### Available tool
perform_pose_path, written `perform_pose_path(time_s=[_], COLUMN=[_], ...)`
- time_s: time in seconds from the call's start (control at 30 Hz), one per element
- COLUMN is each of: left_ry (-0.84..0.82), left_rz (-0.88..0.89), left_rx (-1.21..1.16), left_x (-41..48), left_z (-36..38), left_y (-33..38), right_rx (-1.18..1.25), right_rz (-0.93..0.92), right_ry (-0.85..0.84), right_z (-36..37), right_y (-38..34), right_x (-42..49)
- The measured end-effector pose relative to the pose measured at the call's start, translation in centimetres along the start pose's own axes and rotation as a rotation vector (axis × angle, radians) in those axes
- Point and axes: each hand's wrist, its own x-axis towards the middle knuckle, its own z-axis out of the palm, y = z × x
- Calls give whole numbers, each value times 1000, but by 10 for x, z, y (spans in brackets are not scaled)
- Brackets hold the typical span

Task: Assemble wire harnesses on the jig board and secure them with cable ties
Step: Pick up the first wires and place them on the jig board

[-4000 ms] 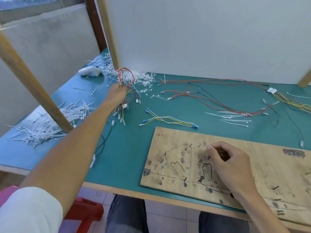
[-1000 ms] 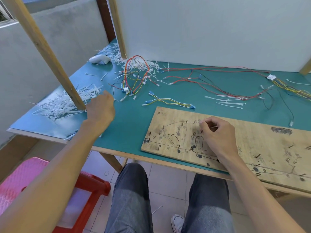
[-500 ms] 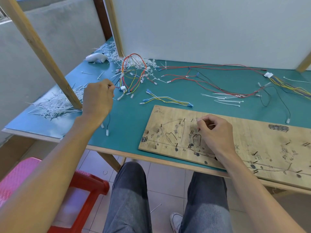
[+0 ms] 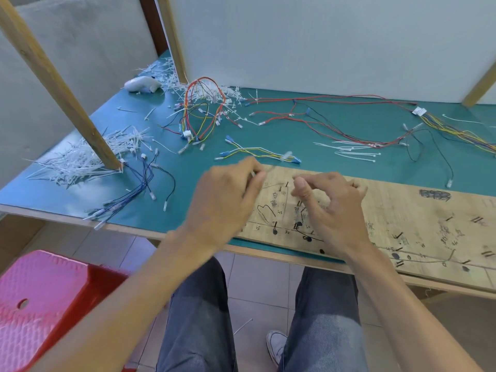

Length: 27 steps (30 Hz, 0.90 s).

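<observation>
**Both hands over the left end of the jig board**

Green table [image 4: 268,130] across the whole view, with a white panel [image 4: 322,44] standing behind. On the near edge, long wooden jig board [image 4: 418,210] lying flat, marked with black lines and small pegs. Below left, red plastic stool [image 4: 40,304]. At the left of the table, big heap of white cable ties [image 4: 77,162] around a slanted wooden post [image 4: 61,84]. Further back, looped red and yellow wire harness [image 4: 204,111]; just behind the board, small blue-tipped harness [image 4: 255,152]. Over the board's left end, left hand [image 4: 225,202] pinching a thin white strip [image 4: 286,157], blurred. Just beside, not touching, right hand [image 4: 332,210] with fingers curled; cannot tell whether anything is held.
</observation>
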Motion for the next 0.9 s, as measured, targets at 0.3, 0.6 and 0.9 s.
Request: perform_pose_path(time_s=[0.3,0.6,0.9], left_ry=[-10,-91,-302], left_rz=[-228,-444,-425], left_rx=[-216,-474,-243], left_x=[-37,-53,-68], left_z=[52,64,72], left_y=[25,28,46], right_rx=[666,490,217], right_rz=[233,158,234], right_ry=[-336,-334,-236], right_z=[-18,-11,-6], right_y=[-11,4,26], right_x=[25,31,28])
